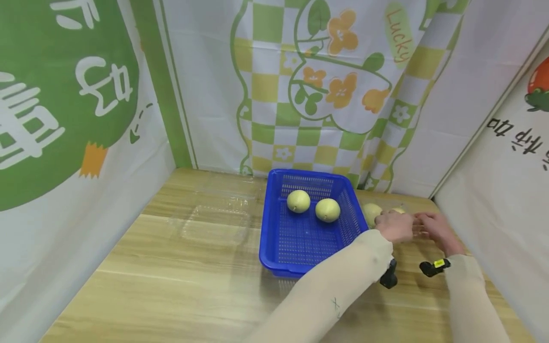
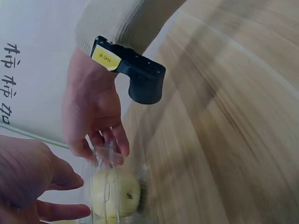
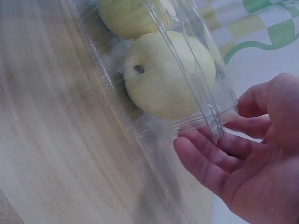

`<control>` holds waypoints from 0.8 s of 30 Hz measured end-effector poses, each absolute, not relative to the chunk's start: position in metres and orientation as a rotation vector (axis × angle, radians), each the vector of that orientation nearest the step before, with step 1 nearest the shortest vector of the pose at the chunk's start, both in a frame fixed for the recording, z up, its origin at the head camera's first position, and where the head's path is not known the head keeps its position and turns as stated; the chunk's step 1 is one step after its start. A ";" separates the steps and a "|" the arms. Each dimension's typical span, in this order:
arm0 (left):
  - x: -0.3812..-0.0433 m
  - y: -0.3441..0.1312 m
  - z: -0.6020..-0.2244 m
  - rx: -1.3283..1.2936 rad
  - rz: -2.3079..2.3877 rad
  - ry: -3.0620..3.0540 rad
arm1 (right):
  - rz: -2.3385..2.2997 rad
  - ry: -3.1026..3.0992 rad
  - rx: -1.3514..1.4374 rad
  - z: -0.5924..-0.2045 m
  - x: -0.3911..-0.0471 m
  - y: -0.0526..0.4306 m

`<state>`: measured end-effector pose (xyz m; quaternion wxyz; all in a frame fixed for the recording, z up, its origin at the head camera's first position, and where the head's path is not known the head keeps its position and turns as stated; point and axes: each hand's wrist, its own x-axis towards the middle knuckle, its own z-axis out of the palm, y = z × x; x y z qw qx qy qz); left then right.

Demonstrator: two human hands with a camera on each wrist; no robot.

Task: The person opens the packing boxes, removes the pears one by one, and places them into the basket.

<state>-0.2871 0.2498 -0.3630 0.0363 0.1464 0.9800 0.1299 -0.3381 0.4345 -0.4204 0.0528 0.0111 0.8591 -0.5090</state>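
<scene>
At the right of the table, a clear plastic clamshell box [image 3: 205, 112] holds pale yellow, round, pear-like fruits [image 3: 170, 77], a dark spot showing on one. My right hand [image 3: 247, 154] grips a corner of the box, thumb at its rim and fingers bent below. In the left wrist view, my left hand [image 2: 32, 182] has its thumb and a finger stretched apart, tips right at the box's side. From the head, my left hand [image 1: 394, 226] and right hand [image 1: 438, 232] are close together over the box, hiding most of it.
Left of the hands stands a blue plastic basket [image 1: 264, 228] with two more pale fruits [image 1: 328, 210] inside. Another clear plastic box [image 1: 216, 224] sits on the wooden table [image 1: 171, 286] beyond it. Printed cloth walls [image 1: 206, 85] enclose the back and sides.
</scene>
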 end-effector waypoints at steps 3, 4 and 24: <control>-0.289 0.251 -0.362 0.432 0.380 3.011 | -1.553 2.591 0.025 -0.416 -0.334 0.431; -0.289 0.251 -0.362 0.427 0.367 3.013 | -1.561 2.584 0.023 -0.416 -0.334 0.432; -0.288 0.259 -0.374 0.430 -0.136 3.016 | -1.600 2.484 -0.026 -0.414 -0.328 0.435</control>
